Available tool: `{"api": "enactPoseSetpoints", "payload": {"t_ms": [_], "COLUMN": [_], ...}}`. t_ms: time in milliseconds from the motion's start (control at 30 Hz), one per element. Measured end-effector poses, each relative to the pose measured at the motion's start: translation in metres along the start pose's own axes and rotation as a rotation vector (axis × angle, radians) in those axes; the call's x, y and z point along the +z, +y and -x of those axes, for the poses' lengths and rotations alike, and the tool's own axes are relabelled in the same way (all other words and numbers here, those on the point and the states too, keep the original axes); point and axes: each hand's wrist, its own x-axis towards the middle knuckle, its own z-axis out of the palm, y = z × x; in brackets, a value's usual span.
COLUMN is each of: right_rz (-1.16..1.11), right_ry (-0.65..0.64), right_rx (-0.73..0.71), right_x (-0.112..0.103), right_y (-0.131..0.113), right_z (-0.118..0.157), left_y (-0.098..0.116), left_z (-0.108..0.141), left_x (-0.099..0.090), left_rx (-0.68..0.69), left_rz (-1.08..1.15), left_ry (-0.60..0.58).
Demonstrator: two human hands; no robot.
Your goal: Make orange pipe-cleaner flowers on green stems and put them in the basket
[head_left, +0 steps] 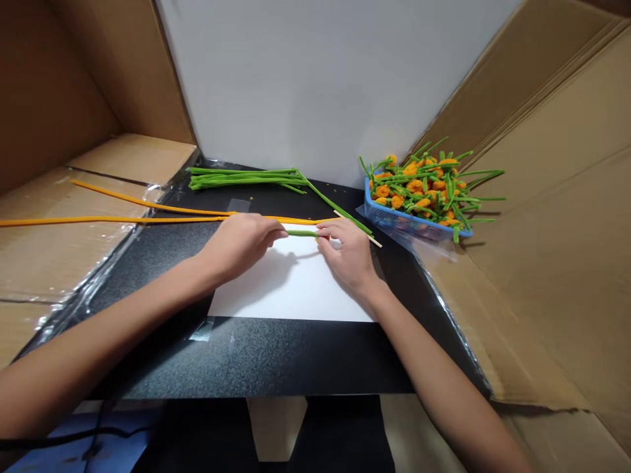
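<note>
A green pipe cleaner (302, 232) stretches between my two hands above a white sheet of paper (296, 295). My left hand (249, 240) pinches one end with its fingers closed. At the other end my right hand (348, 253) is closed round the pipe cleaner, where a bit of orange shows between the fingertips. Just behind the hands run long orange pipe cleaners (187, 211), reaching far to the left. A thin pale wooden stick (375, 242) lies by my right hand, beside a loose green pipe cleaner (335, 205).
A bundle of green pipe cleaners (236, 179) lies at the back of the black table (221, 361). To the right, a blue basket (394, 217) is heaped with orange and green pipe-cleaner pieces (419, 187). Cardboard walls (557, 230) flank both sides; a white panel (320, 79) stands behind.
</note>
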Motion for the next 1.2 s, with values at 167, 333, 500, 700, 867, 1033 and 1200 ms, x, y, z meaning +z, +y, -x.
{"api": "enactPoseSetpoints", "payload": {"t_ms": [167, 333, 500, 700, 867, 1033, 1200], "right_rz": [0.015, -0.011, -0.128, -0.161, -0.191, -0.309, -0.547], "right_ry": [-0.052, -0.099, -0.083, -0.182, -0.227, -0.25, -0.324], "right_rx": [0.053, 0.036, 0.035, -0.024, -0.051, 0.089, 0.354], "right_x": [0.003, 0.007, 0.006, 0.007, 0.008, 0.008, 0.005], "right_y": [0.001, -0.007, -0.016, -0.022, -0.026, -0.03, -0.03], "right_z": [0.003, 0.004, 0.005, 0.006, 0.007, 0.007, 0.003], "left_y": [-0.006, -0.004, -0.003, -0.001, -0.001, 0.001, 0.001], "left_z": [-0.006, -0.007, -0.007, -0.005, -0.004, -0.003, -0.002], "left_x": [-0.008, -0.003, 0.0, 0.004, 0.006, 0.002, 0.0], "left_rx": [-0.295, -0.454, -0.404, -0.362, -0.352, -0.301, -0.222], "left_rz": [0.61, 1.015, 1.219, 1.176, 1.158, 1.25, 1.351], "left_ry": [0.017, 0.077, 0.116, 0.245, 0.248, 0.084, 0.044]}}
